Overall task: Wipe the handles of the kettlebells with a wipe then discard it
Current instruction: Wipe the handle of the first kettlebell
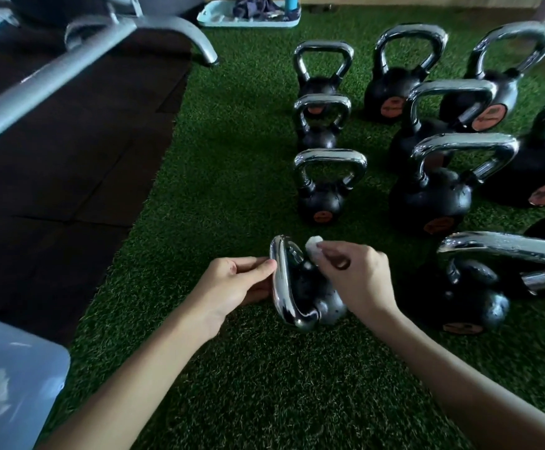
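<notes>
A small black kettlebell (316, 298) with a chrome handle (280, 280) stands on the green turf just in front of me, its handle turned edge-on. My left hand (232, 287) touches the handle's left side with thumb and fingertips. My right hand (352, 277) pinches a small white wipe (313, 250) just right of the handle's top; whether the wipe touches the chrome I cannot tell. Several more black kettlebells with chrome handles stand in rows beyond and to the right, the nearest (469, 297) at my right.
Dark rubber floor tiles (70, 190) lie left of the turf. A grey metal bench frame (70, 60) crosses the top left. A light blue tray (248, 14) with cloths sits at the far edge. A pale blue plastic container (11, 384) fills the bottom left corner.
</notes>
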`<action>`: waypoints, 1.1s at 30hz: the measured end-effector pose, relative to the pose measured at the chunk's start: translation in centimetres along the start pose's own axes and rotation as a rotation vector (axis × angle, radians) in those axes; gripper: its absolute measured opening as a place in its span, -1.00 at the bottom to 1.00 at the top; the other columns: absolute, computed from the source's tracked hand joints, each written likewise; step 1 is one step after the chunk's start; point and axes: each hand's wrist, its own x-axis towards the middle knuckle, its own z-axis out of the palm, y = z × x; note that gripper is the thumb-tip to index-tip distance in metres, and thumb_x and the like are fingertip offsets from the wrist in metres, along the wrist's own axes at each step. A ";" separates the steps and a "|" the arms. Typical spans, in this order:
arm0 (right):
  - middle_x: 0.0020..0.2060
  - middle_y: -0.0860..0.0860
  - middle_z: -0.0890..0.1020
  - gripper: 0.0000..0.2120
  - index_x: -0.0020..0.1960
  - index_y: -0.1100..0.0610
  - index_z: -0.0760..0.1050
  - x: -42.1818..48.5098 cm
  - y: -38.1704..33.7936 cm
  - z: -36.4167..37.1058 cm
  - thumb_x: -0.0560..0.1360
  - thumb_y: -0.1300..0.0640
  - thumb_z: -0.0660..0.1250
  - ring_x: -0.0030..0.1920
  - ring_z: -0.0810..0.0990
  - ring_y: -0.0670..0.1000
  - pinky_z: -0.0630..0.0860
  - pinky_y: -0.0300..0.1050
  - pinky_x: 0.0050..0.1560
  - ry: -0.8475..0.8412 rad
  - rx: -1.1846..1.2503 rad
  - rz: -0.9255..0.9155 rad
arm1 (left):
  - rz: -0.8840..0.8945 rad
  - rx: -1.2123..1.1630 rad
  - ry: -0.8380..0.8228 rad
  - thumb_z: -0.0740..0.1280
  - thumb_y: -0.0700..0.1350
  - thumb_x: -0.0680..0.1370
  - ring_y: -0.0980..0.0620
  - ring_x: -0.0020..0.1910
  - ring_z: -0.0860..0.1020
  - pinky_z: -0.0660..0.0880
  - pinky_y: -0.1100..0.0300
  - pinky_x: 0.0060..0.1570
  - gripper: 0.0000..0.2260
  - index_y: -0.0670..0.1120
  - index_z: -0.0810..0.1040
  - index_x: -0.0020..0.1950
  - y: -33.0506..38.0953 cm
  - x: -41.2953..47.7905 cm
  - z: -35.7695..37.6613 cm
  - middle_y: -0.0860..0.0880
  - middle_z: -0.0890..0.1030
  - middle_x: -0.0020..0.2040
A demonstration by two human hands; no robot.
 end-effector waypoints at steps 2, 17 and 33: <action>-0.09 -0.14 0.75 -0.79 0.09 -0.01 0.71 0.2 0.9 1.3 0.46 0.03 0.53 -0.12 0.69 -0.12 0.64 0.01 0.02 -0.077 -0.045 -0.026 | 0.020 0.071 0.013 0.43 -0.14 0.57 0.04 0.11 0.69 0.58 0.16 0.15 -0.80 -0.11 0.71 0.18 -0.1 0.2 -0.4 -0.04 0.74 0.06; -0.15 -0.25 0.72 -0.87 -0.02 -0.10 0.73 2.2 1.1 2.5 0.43 -0.01 0.56 -0.11 0.65 -0.28 0.58 -0.25 -0.01 -0.077 0.175 0.062 | 0.226 0.261 -0.156 0.53 -0.22 0.46 0.17 0.15 0.66 0.52 0.34 0.19 -0.69 0.09 0.67 0.12 0.4 -0.4 -0.9 0.07 0.73 0.08; -0.01 -0.12 0.71 -0.82 0.07 -0.01 0.73 2.4 -1.5 1.4 0.47 0.08 0.52 0.01 0.66 -0.19 0.54 -0.28 0.09 -0.275 0.388 -0.033 | 0.311 0.321 -0.093 0.55 -0.09 0.39 0.14 0.15 0.66 0.52 0.16 0.25 -0.65 0.11 0.67 0.16 -0.2 -0.1 -1.2 0.09 0.73 0.08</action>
